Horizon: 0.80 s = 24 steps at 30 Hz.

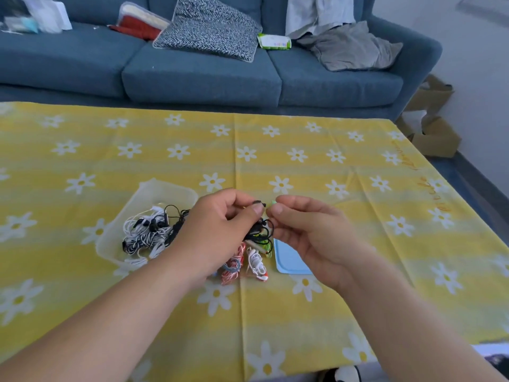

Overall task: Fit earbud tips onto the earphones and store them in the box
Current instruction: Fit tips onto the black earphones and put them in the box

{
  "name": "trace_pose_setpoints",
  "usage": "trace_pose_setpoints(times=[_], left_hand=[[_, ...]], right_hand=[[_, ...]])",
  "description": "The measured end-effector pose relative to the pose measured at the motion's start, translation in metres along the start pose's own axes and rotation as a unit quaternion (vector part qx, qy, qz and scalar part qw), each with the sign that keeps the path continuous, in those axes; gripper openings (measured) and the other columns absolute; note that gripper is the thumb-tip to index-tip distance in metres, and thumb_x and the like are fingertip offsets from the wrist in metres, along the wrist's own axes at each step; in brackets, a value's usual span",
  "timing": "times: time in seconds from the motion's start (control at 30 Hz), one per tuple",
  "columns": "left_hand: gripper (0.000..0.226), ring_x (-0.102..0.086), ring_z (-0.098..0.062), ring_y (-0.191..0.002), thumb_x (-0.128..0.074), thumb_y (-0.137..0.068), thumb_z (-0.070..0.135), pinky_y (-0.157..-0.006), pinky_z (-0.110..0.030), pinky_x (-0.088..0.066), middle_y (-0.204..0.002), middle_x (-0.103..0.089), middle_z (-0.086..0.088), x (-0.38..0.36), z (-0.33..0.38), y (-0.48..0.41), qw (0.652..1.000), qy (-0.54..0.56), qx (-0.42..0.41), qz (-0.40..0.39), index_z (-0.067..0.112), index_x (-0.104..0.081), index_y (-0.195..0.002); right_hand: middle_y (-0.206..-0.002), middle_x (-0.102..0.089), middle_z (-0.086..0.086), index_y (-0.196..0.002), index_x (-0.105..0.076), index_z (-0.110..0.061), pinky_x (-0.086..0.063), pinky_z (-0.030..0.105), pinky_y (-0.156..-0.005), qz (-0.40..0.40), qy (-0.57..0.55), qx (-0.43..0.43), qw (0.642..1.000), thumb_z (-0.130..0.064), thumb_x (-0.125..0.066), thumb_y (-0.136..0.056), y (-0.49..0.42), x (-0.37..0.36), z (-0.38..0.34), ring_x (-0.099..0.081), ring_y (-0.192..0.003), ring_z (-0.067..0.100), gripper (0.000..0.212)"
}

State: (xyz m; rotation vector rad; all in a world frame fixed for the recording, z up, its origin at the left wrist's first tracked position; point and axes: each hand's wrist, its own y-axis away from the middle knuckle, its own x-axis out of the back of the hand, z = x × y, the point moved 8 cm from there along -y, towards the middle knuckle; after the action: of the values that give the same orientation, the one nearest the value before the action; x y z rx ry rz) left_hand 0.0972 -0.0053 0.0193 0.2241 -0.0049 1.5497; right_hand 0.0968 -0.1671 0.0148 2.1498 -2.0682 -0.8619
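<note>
Head camera: the left hand pinches a black earphone between thumb and forefinger, and the right hand pinches a green earbud tip just beside it. Nearer lie coiled earphones; the clear box, holding more, sits left, a blue lid right.

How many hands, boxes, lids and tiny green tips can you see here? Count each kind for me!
Hands: 2 (left hand, holding a black earphone; right hand)
Clear box: 1
Blue lid: 1
Green earbud tip: 1, pinched by the right hand
Total: 5
</note>
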Motion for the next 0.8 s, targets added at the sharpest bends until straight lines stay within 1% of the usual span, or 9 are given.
trace_pose_setpoints(times=[0.07,0.17,0.23,0.3,0.37,0.47,0.6,0.73,0.8], left_hand=[[0.004,-0.073,-0.007,-0.07,-0.071,-0.095,0.025,-0.065,-0.025,-0.054,-0.08,-0.079,0.003,0.003,-0.002,-0.002,1.0,0.009,-0.002,0.002,0.026,-0.075,-0.096],[0.006,-0.074,-0.008,-0.072,-0.071,-0.095,0.02,-0.065,-0.019,-0.055,-0.08,-0.079,0.002,0.009,-0.002,-0.006,1.0,0.01,-0.01,0.011,0.024,-0.075,-0.097],[0.006,-0.074,-0.007,-0.072,-0.072,-0.094,0.019,-0.066,-0.016,-0.055,-0.079,-0.079,0.003,0.008,-0.002,-0.007,1.0,0.011,-0.011,0.008,0.023,-0.075,-0.096],[0.006,-0.074,-0.007,-0.073,-0.073,-0.094,0.02,-0.066,-0.017,-0.055,-0.081,-0.079,0.003,0.006,-0.003,-0.009,1.0,0.007,-0.01,-0.002,0.025,-0.076,-0.096],[0.006,-0.075,-0.01,-0.075,-0.072,-0.094,0.02,-0.068,-0.02,-0.057,-0.083,-0.08,0.001,0.004,-0.003,-0.01,1.0,0.011,-0.016,-0.009,0.025,-0.075,-0.097],[0.007,-0.077,-0.013,-0.079,-0.072,-0.094,0.019,-0.073,-0.026,-0.06,-0.084,-0.08,0.0,0.003,0.0,-0.009,0.999,0.016,-0.029,-0.011,0.024,-0.075,-0.098],[0.007,-0.077,-0.018,-0.082,-0.072,-0.093,0.021,-0.081,-0.039,-0.061,-0.084,-0.08,0.001,-0.001,0.003,-0.007,0.999,0.0,-0.047,-0.013,0.026,-0.075,-0.097],[0.006,-0.077,-0.021,-0.084,-0.072,-0.094,0.021,-0.084,-0.044,-0.061,-0.084,-0.08,0.0,-0.002,0.007,-0.003,0.998,-0.007,-0.057,-0.015,0.026,-0.074,-0.096],[0.006,-0.076,-0.022,-0.083,-0.072,-0.094,0.021,-0.084,-0.045,-0.06,-0.084,-0.08,0.0,-0.003,0.009,-0.001,0.998,-0.013,-0.064,-0.014,0.027,-0.074,-0.095]], right_hand=[[-0.079,-0.073,0.012,-0.092,-0.072,-0.001,-0.06,0.025,-0.063,-0.027,-0.024,-0.012,0.999,-0.005,-0.077,-0.069,-0.006,-0.007,0.004,-0.07,-0.066,0.018,0.024],[-0.082,-0.075,0.012,-0.09,-0.074,-0.004,-0.056,0.024,-0.057,-0.052,-0.018,-0.034,0.998,-0.007,-0.075,-0.072,-0.018,-0.011,0.013,-0.068,-0.065,0.016,0.018],[-0.086,-0.075,0.014,-0.09,-0.074,-0.004,-0.056,0.026,-0.057,-0.059,-0.029,-0.045,0.997,-0.006,-0.074,-0.073,-0.023,-0.009,0.018,-0.068,-0.066,0.018,0.017],[-0.085,-0.073,0.015,-0.092,-0.074,-0.003,-0.056,0.026,-0.057,-0.066,-0.042,-0.052,0.996,-0.006,-0.074,-0.075,-0.026,-0.008,0.021,-0.066,-0.067,0.018,0.017],[-0.082,-0.071,0.013,-0.093,-0.073,-0.002,-0.056,0.025,-0.058,-0.071,-0.047,-0.051,0.995,-0.007,-0.073,-0.077,-0.028,-0.007,0.022,-0.064,-0.067,0.017,0.017],[-0.08,-0.07,0.011,-0.088,-0.075,-0.005,-0.057,0.025,-0.062,-0.072,-0.054,-0.05,0.995,-0.007,-0.074,-0.074,-0.029,-0.005,0.022,-0.064,-0.067,0.017,0.014],[-0.081,-0.068,0.011,-0.086,-0.077,-0.007,-0.053,0.028,-0.07,-0.079,-0.06,-0.042,0.994,-0.01,-0.077,-0.073,-0.029,-0.004,0.023,-0.063,-0.069,0.017,0.013],[-0.086,-0.067,0.012,-0.097,-0.074,-0.004,-0.05,0.031,-0.074,-0.092,-0.063,-0.035,0.993,-0.01,-0.076,-0.077,-0.028,-0.003,0.024,-0.062,-0.074,0.018,0.021],[-0.085,-0.066,0.012,-0.098,-0.073,-0.003,-0.049,0.031,-0.074,-0.097,-0.067,-0.029,0.993,-0.01,-0.075,-0.079,-0.027,-0.003,0.024,-0.061,-0.074,0.018,0.02]])
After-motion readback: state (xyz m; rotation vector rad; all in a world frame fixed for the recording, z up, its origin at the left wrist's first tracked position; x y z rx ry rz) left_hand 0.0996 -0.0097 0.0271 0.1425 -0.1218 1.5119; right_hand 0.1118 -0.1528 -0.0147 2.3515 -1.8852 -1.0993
